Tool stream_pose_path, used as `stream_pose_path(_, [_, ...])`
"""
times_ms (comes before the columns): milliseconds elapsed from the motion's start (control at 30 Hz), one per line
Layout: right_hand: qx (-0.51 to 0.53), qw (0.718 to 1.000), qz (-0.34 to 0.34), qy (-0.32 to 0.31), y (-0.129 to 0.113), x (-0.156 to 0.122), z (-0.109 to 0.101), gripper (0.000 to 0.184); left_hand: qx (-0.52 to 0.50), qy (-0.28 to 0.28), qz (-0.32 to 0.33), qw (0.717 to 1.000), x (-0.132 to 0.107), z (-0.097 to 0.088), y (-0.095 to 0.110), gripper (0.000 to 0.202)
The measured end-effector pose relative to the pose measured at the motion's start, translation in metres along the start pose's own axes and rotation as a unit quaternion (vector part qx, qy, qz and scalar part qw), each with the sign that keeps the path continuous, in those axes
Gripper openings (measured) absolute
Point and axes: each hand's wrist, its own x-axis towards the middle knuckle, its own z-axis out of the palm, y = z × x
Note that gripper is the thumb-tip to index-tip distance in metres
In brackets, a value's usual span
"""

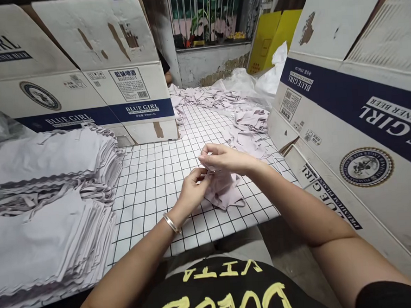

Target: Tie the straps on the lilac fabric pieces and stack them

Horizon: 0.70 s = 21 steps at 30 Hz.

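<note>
Near the front middle of the checked table, my left hand (pixel 194 186) pinches the upper edge of a pale pink cloth piece (pixel 225 193). My right hand (pixel 223 158) is just above and to the right, its thumb and fingertips pressed together over the same spot. What the right fingertips hold is too small to make out. The cloth hangs in folds below both hands, its lower end near the tabletop. Around my left wrist is a silver bangle (pixel 171 223).
Stacks of pale cloth pieces (pixel 50 238) lie at the left. Loose pink cloth pieces (pixel 250 123) spread along the right and back of the checked table (pixel 151 176). Open beer cartons stand left (pixel 97 91) and right (pixel 328 109). Part of another person (pixel 166 70) shows behind the left carton.
</note>
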Motion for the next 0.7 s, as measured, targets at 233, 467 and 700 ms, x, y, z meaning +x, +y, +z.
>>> stream_pose_path(233, [-0.111, 0.991, -0.015, -0.068, 0.016, -0.007, -0.044, 0.039, -0.274, -0.202, -0.136, 0.930, 0.018, -0.038, 0.038, 0.017])
stream_pose_path(467, [0.112, 0.993, -0.007, 0.048, 0.002, 0.015, -0.019, 0.031, 0.137, 0.029, 0.043, 0.989, -0.012, 0.024, -0.008, 0.055])
stream_pose_path(700, [-0.163, 0.982, -0.085, 0.042, -0.015, 0.001, -0.037, 0.049, -0.019, -0.118, -0.086, 0.989, 0.010, -0.007, -0.001, 0.026])
